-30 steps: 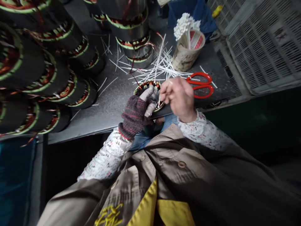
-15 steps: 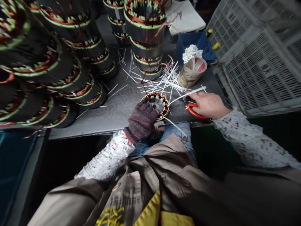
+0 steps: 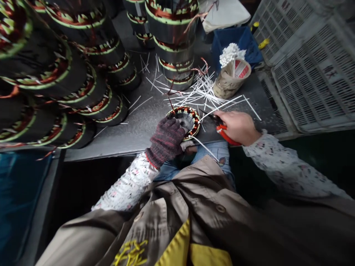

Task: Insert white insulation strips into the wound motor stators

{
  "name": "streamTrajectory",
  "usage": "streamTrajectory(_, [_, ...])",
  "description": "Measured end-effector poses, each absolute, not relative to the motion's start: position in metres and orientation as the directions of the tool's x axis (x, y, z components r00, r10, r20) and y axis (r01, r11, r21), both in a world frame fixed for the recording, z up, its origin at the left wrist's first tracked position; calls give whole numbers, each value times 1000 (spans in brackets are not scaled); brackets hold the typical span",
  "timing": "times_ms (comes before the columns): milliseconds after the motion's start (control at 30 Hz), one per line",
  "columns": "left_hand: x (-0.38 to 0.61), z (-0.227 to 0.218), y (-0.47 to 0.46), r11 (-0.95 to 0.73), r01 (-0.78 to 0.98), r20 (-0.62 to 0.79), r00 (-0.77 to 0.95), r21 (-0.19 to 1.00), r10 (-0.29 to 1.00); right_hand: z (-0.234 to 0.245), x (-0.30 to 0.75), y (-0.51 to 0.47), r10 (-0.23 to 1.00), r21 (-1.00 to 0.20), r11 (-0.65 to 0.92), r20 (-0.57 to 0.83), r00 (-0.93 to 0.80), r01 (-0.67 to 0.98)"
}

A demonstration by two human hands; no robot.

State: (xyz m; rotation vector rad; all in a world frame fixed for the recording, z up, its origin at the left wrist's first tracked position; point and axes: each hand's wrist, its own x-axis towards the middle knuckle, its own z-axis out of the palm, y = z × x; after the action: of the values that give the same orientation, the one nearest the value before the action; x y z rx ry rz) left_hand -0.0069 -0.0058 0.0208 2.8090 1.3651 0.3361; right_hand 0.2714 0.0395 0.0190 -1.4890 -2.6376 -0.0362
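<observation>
My left hand (image 3: 166, 139), in a dark knit glove, grips a small motor stator (image 3: 185, 119) with copper windings at the near edge of the dark table (image 3: 138, 125). My bare right hand (image 3: 235, 126) is closed round red-handled scissors (image 3: 224, 133), just right of the stator. A long white strip (image 3: 219, 108) runs from the stator up past my right hand. Another white strip (image 3: 203, 147) hangs from the stator toward my lap.
Stacks of wound stators (image 3: 69, 74) fill the table's left and back. Loose white strips (image 3: 199, 92) lie scattered behind the stator. A tub (image 3: 231, 79) full of white strips stands at the back right, with a blue bin (image 3: 238, 40) behind it and grey plastic crates (image 3: 313, 66) to the right.
My right hand left the stator, went right to the red scissors and closed on them, then drew them back toward the stator. My left hand kept its grip.
</observation>
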Motion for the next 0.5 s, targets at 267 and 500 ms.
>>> streamTrajectory(267, [-7,24,-6,-613,788,169,597,63,784,15,273,18,833,-36,550,97,-545,835])
streamTrajectory(500, [-4,24,-7,-559,819,150,541,129,828,36,271,8,777,33,627,47,-628,778])
